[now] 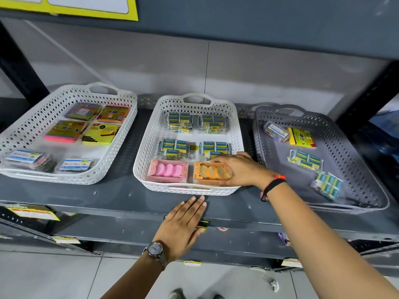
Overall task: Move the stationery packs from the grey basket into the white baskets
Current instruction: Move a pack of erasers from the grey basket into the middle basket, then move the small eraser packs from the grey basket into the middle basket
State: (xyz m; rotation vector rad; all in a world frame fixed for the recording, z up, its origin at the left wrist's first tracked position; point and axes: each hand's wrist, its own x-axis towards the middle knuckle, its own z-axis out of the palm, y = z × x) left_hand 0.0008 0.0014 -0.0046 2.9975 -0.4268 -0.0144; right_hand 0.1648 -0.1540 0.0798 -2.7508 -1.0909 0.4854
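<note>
In the near right corner of the middle white basket [149,134], an orange pack [210,172] is being seated by the right hand [241,169], whose fingers are curled around its right end and far edge. It lies beside a pink pack [167,171], the 2 close together along the front wall. The left hand [183,223] is laid flat and open on the shelf [108,197] edge, gripping nothing, just in front of the basket. The step is judged nearly done. It is best finished by the pack being pressed flat, squared to the pink one and the basket wall, and the fingers then being drawn straight up so it is not dragged askew. In the grey basket [356,169], 4 packs are left: a clear box [276,131], a yellow pack [301,138] and 2 blue bundles [305,159].
</note>
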